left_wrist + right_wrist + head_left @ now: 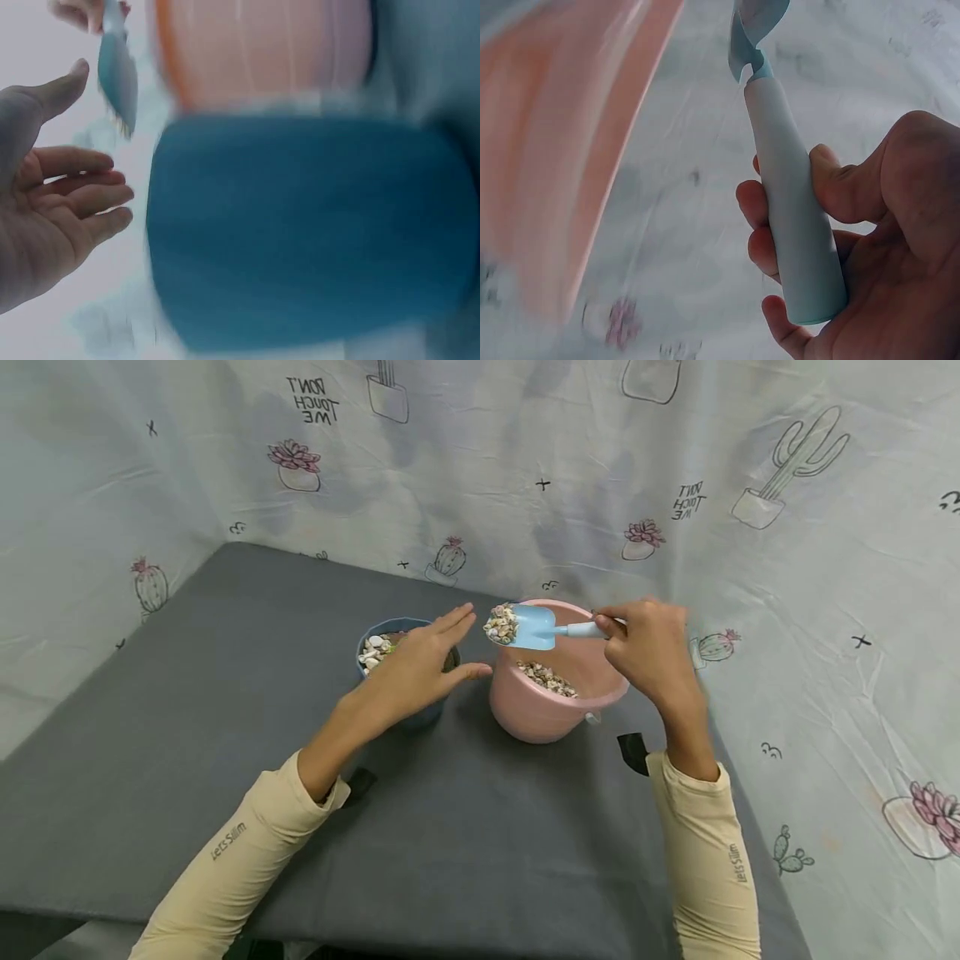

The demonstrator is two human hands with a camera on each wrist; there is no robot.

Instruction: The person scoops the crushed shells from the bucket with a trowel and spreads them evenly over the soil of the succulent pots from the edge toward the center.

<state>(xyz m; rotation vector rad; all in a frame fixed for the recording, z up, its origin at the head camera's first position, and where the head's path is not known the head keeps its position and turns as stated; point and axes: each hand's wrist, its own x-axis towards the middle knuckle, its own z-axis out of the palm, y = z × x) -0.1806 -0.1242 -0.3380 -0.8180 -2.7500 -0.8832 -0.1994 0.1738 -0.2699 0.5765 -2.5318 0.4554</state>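
My right hand grips the pale handle of a light blue hand trowel, held level over the pink bucket. Small multicoloured pebbles are heaped on the trowel's tip. More gravel lies inside the bucket. Fingers wrap around the trowel handle in the right wrist view. My left hand hovers over a blue pot, fingers extended and thumb apart, holding nothing. White stones and a bit of green show inside the pot, partly hidden by that hand. The pot's side fills the left wrist view.
A dark grey cloth covers the table. Behind and to the right hangs a pale curtain printed with cacti. The pot and bucket stand side by side, the bucket on the right near the curtain.
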